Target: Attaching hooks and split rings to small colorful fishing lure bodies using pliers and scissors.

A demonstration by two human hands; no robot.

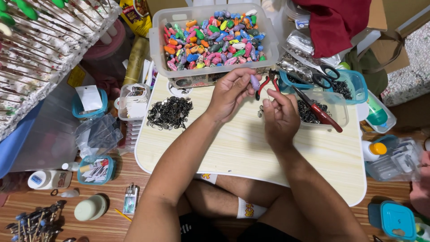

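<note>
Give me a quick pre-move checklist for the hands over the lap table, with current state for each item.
1. Left hand pinches the small purple lure body at its fingertips: ok.
2. Right hand fingers closed on a small part: cannot tell what it is, too small.
3. Red-handled pliers lie on the table just behind the hands, free to grab: ok.
4. Pile of black metal clips lies to the left of the left hand, apart from it: ok.
5. Bin of coloured lure bodies sits upright at the table's far edge: ok.
6. Scissors rest across the blue tray, away from both hands: ok.
</note>
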